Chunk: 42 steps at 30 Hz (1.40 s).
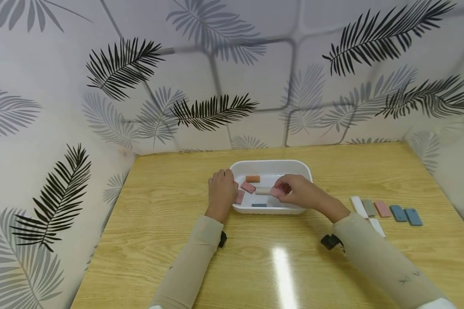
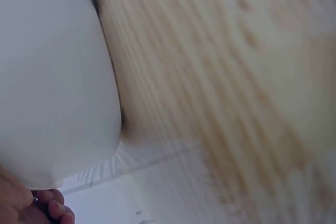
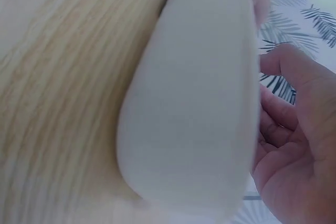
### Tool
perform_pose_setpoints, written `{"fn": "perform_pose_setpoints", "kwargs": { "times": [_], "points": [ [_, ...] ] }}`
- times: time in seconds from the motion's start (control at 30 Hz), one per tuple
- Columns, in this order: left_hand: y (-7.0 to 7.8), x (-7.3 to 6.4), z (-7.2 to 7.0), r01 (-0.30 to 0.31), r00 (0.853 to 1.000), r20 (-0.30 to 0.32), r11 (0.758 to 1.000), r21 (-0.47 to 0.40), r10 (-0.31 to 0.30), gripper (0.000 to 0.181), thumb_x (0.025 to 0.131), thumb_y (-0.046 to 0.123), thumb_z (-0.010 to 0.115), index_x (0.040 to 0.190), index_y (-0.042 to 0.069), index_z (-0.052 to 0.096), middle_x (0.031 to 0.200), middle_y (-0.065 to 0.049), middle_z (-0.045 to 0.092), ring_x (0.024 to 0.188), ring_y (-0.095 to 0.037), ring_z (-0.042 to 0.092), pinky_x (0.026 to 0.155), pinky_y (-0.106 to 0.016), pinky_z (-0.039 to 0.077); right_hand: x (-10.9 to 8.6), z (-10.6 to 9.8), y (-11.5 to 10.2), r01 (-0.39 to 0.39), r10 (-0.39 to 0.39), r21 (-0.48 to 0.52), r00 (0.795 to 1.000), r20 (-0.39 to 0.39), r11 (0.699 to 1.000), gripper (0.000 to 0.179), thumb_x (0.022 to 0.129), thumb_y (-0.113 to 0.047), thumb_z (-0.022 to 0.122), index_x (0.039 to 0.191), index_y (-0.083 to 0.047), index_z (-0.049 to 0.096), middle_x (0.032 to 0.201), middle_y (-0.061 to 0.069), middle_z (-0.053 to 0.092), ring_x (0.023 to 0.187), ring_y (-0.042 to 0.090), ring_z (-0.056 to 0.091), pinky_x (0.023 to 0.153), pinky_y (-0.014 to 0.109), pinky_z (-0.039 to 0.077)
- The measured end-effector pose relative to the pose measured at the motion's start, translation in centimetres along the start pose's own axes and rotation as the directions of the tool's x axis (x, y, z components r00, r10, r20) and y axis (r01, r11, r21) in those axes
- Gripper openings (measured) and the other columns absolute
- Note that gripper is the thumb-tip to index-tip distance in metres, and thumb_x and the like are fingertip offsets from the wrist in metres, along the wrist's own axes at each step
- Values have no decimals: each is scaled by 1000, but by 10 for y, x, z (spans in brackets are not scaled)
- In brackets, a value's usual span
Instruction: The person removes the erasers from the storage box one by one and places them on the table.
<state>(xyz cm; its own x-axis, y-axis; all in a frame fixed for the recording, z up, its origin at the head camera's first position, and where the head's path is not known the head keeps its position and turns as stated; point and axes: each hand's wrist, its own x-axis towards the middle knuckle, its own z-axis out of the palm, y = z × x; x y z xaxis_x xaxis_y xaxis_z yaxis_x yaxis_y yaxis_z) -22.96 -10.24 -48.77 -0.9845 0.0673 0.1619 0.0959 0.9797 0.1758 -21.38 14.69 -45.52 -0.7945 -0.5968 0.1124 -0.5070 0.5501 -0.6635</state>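
Observation:
A white plastic tub (image 1: 270,210) with rounded corners sits on the table. My left hand (image 1: 222,191) grips its left rim, and the left wrist view shows fingertips (image 2: 55,203) curled at the edge. Over the tub's right part, my right hand (image 1: 297,191) pinches a small flat pink block (image 1: 276,192) between thumb and fingers. Right beside that block lies a beige block (image 1: 262,191). Also in the tub are an orange block (image 1: 252,178), a pink block (image 1: 248,187), another pink block (image 1: 239,197) near my left hand, and a blue-grey block (image 1: 259,205) by the front wall.
On the wooden table (image 1: 162,240), right of the tub, lie a white block (image 1: 358,207), a greenish block (image 1: 369,207), a pink block (image 1: 382,209) and two blue blocks (image 1: 406,215). Another white block (image 1: 377,227) lies partly behind my right sleeve (image 1: 379,253). A leaf-patterned wall covering (image 1: 232,77) stands behind.

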Motion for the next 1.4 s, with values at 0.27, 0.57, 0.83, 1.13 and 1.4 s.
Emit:
{"fn": "perform_pose_setpoints", "kwargs": {
  "times": [0.27, 0.57, 0.83, 1.13, 1.4],
  "points": [
    [-1, 0, -1, -6, 1000, -16, 1000, -1, 6, 17, 92, 23, 53, 97, 6, 53, 91, -7, 52, 82, -21, 44, 73, -36, 37, -16, -17, -16, 47, -45, 21, 997, -56, 999, 19, 81, -14, 68, 99, -7, 64, 86, -3, 60, 79, 11, 56, 74, 34, 49],
    [-2, 0, 1, -1, 1000, -12, 1000, -5, 1, 18, 92, 23, 53, 98, 6, 54, 91, -6, 52, 82, -21, 45, 73, -35, 37, -33, -27, -12, -9, 9, 3, 999, -49, 1000, 20, 85, -26, 67, 99, -12, 64, 87, -7, 59, 80, 8, 56, 75, 31, 49],
    [-2, -2, -1, 9, 1000, -12, 1000, -17, -9, 15, 91, 22, 54, 95, 7, 53, 90, -6, 52, 82, -21, 45, 73, -35, 37, -55, -34, -2, -66, 64, -10, 994, -85, 998, 23, 86, -30, 65, 98, -11, 64, 85, -5, 60, 79, 10, 57, 74, 32, 49],
    [-2, -2, -1, -4, 1000, -15, 999, -32, 4, 14, 91, 21, 54, 92, 7, 52, 87, -5, 50, 80, -21, 45, 71, -35, 36, -85, -45, 13, -170, 164, -35, 978, -126, 985, 25, 86, -31, 65, 100, -10, 64, 87, -3, 60, 80, 12, 57, 73, 34, 50],
    [2, -4, -5, -14, 1000, -16, 999, -34, 14, 16, 92, 21, 53, 97, 5, 54, 91, -7, 52, 81, -21, 45, 73, -35, 37, -116, -54, 25, -221, 210, -59, 965, -156, 973, 26, 85, -24, 67, 102, -3, 63, 89, 0, 61, 81, 14, 58, 72, 33, 50]
  ]
}}
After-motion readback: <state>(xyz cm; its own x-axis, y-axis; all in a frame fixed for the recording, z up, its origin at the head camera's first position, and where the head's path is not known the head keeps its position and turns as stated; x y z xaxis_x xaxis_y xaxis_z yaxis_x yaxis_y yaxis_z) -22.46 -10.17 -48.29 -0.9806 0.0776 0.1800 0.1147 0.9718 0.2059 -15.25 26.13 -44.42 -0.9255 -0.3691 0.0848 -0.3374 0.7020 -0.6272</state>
